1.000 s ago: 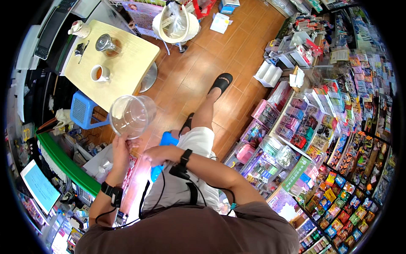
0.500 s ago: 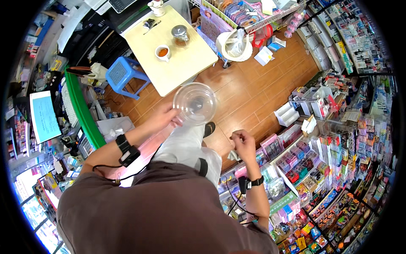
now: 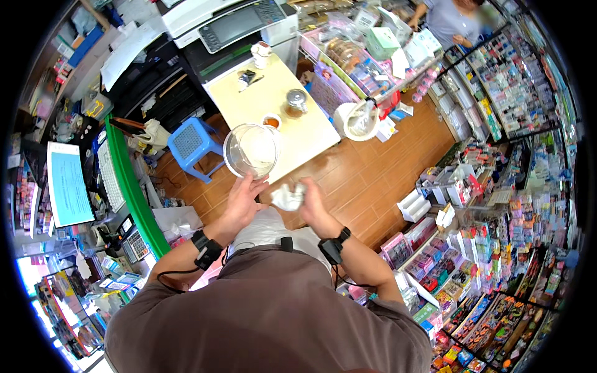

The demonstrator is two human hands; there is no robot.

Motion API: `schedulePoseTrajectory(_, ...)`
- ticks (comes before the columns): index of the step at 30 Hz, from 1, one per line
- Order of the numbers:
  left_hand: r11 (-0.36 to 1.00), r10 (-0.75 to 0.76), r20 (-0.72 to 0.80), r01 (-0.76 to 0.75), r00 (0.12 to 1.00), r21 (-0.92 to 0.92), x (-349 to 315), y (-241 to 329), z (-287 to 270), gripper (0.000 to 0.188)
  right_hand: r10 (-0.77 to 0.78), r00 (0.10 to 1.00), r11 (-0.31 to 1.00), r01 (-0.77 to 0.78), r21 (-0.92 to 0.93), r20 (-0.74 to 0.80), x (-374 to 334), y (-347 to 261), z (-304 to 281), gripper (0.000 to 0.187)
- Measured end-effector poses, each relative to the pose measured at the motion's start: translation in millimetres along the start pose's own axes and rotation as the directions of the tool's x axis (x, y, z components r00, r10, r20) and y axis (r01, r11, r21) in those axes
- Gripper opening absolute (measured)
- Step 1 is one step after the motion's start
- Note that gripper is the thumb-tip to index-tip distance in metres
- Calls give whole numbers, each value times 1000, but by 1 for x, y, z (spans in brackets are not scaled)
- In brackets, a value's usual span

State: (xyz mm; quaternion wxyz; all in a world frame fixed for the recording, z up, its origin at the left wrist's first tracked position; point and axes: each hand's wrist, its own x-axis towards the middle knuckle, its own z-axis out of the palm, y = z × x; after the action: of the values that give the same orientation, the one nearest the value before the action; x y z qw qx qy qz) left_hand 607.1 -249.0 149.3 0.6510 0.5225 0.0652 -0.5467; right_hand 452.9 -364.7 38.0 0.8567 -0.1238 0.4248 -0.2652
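Observation:
My left hand [image 3: 244,200] is closed on the near rim of a clear round plastic bowl [image 3: 233,152], held up in front of the pale table's near left corner. Through the bowl's clear wall part of the tabletop shows. Just to the right, my right hand [image 3: 313,202] grips a crumpled white tissue [image 3: 287,198], apart from the bowl. On the pale table [image 3: 298,152] beyond stand a cup of amber liquid [image 3: 272,122], partly covered by the bowl, and a glass teapot [image 3: 295,103] with a metal lid.
A blue plastic stool [image 3: 188,144] stands left of the table, near a green-edged counter [image 3: 134,180]. A white bin [image 3: 360,121] sits to its right. Packed shelves [image 3: 497,248] line my right side. Another person [image 3: 451,25] stands at the far right.
The bowl has moved left with my left hand. My right hand has come in from the right toward the bowl, bringing the tissue. The view has shifted, showing another person at the far right.

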Motion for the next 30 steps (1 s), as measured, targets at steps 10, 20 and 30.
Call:
schedulePoseTrajectory(10,953,141,-205,-189,968,-238,36,30,-114,28,70,821,77,562,-823,567,-20,97,196,50)
schedulePoseTrajectory(20,948,291,-508,-318,811,36,23,105,-241,23,64,997,602,-1,-799,47,107,31,138,26)
schedulePoseTrajectory(30,957,251,-563,-290,788,20,-37,147,-260,31,-148,973,628,-48,-777,-180,182,11,105,71)
